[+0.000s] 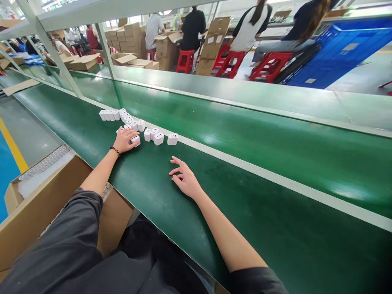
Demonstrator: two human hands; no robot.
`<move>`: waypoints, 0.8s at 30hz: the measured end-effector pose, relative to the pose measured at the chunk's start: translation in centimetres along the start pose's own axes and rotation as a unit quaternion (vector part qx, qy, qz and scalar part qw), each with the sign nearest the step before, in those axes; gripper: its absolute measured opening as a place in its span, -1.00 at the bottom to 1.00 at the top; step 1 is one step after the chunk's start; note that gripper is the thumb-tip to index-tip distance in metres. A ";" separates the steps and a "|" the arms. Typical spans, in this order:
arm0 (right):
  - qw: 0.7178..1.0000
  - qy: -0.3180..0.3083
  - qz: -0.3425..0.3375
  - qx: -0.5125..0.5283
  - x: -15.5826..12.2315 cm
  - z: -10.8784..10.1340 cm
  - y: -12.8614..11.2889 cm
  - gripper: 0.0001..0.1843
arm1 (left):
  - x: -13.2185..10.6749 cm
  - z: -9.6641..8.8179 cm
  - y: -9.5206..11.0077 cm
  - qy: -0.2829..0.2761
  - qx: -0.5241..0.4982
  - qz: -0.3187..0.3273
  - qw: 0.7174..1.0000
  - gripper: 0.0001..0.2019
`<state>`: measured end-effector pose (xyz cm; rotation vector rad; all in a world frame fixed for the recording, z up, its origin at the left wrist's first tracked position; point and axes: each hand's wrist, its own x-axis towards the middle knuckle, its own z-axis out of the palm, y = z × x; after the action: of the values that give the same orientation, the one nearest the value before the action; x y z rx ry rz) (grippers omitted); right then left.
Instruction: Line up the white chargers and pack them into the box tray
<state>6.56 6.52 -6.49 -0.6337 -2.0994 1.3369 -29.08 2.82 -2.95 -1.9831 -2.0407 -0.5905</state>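
Note:
Several small white charger plugs (128, 119) lie in a loose line on the green conveyor belt (232, 171), beside its white centre strip. My left hand (125, 140) reaches out to them and its fingers close round one white plug (135, 140) at the near end of the cluster. Three more plugs (158, 138) sit just right of that hand. My right hand (184, 178) rests on the belt nearer to me, fingers spread and holding nothing, a short way below the rightmost plug (172, 139).
An open cardboard box (36, 204) with rows of white parts stands at my lower left beside the belt. Metal frame posts (107, 53) rise from the belt's far side. Beyond them, other people sit on red stools (232, 61) among cardboard cartons, near a blue crate (346, 53).

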 end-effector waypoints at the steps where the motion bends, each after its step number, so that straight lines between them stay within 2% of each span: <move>1: 1.000 -0.002 0.001 0.002 0.0 0.0 0.0 -0.27 | 0.3 0.1 -0.6 0.003 0.001 -0.003 1.000 -0.63; 8: 1.000 -0.004 0.002 0.010 0.0 -0.1 0.4 -0.31 | 0.0 0.0 -2.6 0.037 0.017 -0.039 0.998 -0.60; 14: 1.000 -0.007 0.012 0.005 -0.2 -0.2 0.2 -0.36 | -0.7 0.3 -4.2 0.050 0.011 -0.126 0.991 -0.20; 19: 1.000 -0.005 0.016 0.004 -0.2 -0.2 -0.1 -0.38 | -0.6 0.5 -6.4 0.044 -0.006 -0.162 0.986 -0.18; 24: 1.000 -0.005 0.019 0.011 -0.2 -0.2 0.0 -0.38 | 0.3 -0.8 -9.6 0.026 -0.012 -0.202 0.979 -0.18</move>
<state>6.87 6.53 -6.48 -0.6635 -2.0865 1.3850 -38.75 2.68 -3.26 -1.5490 -2.4290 -0.7379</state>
